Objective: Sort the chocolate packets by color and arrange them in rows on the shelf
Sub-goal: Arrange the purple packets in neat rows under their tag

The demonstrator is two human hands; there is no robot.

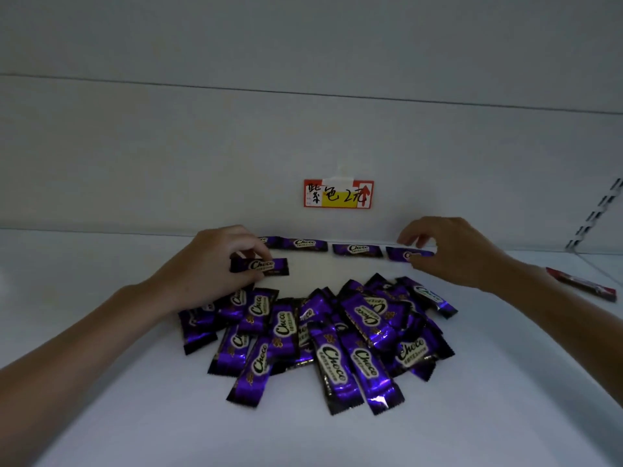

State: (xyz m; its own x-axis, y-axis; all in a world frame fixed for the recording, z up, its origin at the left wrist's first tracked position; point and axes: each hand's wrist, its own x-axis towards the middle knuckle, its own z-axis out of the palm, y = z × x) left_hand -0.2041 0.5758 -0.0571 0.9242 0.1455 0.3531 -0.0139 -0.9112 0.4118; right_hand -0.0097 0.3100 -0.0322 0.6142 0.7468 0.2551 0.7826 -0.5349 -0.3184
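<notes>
A heap of several purple Choco packets [323, 338] lies in the middle of the white shelf [101, 416]. Along the back wall, purple packets [357, 250] lie end to end in a row. My left hand [215, 264] pinches one purple packet [266, 266] just in front of the row's left part. My right hand [448, 251] has its fingers curled round the row's right-end packet [403, 254], thumb in front of it, fingers behind it.
A price tag [338, 193] with handwriting hangs on the back wall above the row. One red packet [581, 284] lies at the far right of the shelf. A slotted shelf upright [596, 214] stands at the right.
</notes>
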